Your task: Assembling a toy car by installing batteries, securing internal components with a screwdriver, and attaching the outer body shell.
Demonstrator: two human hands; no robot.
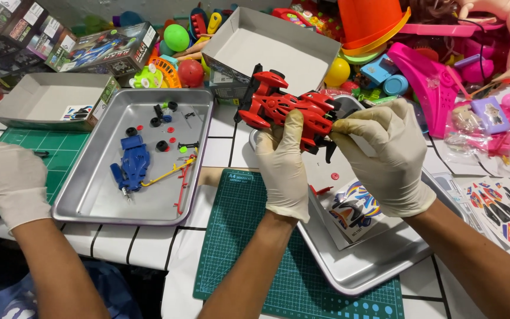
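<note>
Risk first: small loose parts. Red toy car (pixel 284 109) is held in the air between both gloved hands, above the near metal tray (pixel 361 266) and the green cutting mat (pixel 237 248). Left hand (pixel 283 168) wraps the car's underside with the thumb up against its side; right hand (pixel 388 156) pinches the rear end with fingers closed narrowly on it. Judgement: the rear pinch sits on a thin black piece, and a twist or hard squeeze there could snap or pop it off; a dropped bit could bounce off the tray onto the tiled table (pixel 219 150) and vanish among the toy clutter behind. Gloves may also dull the feel of a slipping grip. A sticker sheet (pixel 352 210) and a small red disc (pixel 334 175) lie in the tray directly below. Car: bright red plastic shell, open lattice body, pointed nose aimed up and left, black chassis parts showing at the rear. A separate gloved hand (pixel 14 183) at far left belongs to another person, beside a second tray (pixel 90 204) holding blue car parts (pixel 132 165).
</note>
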